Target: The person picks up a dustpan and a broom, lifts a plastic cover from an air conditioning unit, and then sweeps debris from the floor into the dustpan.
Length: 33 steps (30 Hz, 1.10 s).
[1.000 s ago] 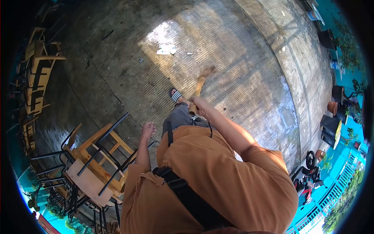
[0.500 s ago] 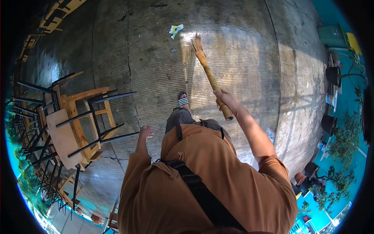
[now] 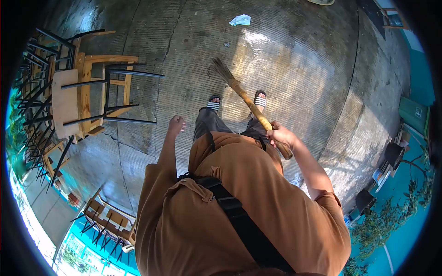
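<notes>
My right hand (image 3: 282, 137) is wrapped around the handle of a stick broom (image 3: 248, 102), near its butt end. The broom slants away to the upper left, and its splayed bristles (image 3: 223, 71) are over the wet concrete floor in front of my feet. My left hand (image 3: 177, 124) hangs at my side, its fingers loosely curled and nothing visible in them. A crumpled pale wrapper (image 3: 240, 20) lies on the floor beyond the bristles. Nearer to them is a small grey scrap (image 3: 226, 44).
Upturned chairs with dark metal legs (image 3: 133, 72) are stacked on the left, their legs jutting toward my left hand. On the right, a green bin (image 3: 413, 112), black pots (image 3: 393, 154) and plants (image 3: 384, 230) line a turquoise wall. My striped sandals (image 3: 213, 105) stand on the ridged floor.
The broom's bristles have swung left and closer to my feet, and my right hand has come nearer my body. My right foot now shows. The view has shifted, with the wrapper appearing farther right.
</notes>
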Each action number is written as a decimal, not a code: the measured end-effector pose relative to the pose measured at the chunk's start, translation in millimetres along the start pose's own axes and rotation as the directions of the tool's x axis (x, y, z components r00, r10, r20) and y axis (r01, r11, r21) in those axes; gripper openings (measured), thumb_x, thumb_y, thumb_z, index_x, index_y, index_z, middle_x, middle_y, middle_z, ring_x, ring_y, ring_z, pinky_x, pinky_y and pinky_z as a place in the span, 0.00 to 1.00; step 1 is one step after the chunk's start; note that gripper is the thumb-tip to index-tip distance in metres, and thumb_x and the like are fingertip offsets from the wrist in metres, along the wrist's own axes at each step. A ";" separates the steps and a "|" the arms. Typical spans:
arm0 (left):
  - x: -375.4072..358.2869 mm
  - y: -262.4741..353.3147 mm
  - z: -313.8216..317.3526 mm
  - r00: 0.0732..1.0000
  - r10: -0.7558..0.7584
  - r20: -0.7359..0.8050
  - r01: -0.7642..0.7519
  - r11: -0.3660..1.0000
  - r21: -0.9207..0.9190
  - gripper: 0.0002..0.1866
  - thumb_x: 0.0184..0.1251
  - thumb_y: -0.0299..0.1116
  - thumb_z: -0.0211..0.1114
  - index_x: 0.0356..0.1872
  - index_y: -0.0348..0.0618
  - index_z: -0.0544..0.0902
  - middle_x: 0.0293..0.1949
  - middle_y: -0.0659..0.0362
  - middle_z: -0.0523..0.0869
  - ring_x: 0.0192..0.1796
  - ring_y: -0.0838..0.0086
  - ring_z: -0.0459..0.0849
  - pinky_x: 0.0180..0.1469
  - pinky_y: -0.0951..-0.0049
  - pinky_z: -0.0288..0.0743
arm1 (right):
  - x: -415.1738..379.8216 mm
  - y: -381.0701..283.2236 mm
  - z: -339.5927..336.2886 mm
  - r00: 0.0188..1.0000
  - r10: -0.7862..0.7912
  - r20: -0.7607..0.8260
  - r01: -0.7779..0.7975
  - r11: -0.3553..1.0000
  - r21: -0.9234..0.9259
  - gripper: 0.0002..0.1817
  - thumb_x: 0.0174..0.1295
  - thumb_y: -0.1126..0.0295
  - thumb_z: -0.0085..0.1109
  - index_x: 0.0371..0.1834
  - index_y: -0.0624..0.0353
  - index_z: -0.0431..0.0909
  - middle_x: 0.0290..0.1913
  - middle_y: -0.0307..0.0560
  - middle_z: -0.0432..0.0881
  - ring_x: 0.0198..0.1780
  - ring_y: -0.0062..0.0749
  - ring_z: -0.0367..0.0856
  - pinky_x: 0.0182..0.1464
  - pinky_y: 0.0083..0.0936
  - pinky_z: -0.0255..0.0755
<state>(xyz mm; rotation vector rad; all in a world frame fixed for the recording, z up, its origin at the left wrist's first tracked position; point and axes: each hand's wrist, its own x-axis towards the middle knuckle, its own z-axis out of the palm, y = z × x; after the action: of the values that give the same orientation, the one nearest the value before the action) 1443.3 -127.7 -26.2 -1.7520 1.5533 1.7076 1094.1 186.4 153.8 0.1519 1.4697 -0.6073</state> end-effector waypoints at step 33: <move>-185.6 -198.6 363.6 0.959 -0.273 -0.070 0.198 0.832 -0.518 0.14 0.67 0.39 0.51 0.43 0.39 0.74 0.29 0.55 0.82 0.27 0.70 0.83 0.26 0.69 0.77 | -43.6 2.2 -219.2 0.980 -0.085 0.181 0.186 0.717 -0.672 0.32 0.64 0.63 0.48 0.71 0.54 0.52 0.24 0.43 0.73 0.19 0.22 0.72 0.21 0.22 0.70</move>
<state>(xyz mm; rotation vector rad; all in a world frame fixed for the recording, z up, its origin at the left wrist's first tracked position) 1436.6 324.1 -70.6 -2.2459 0.9114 2.0205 902.4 300.5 168.2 -0.5842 1.4879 -0.1433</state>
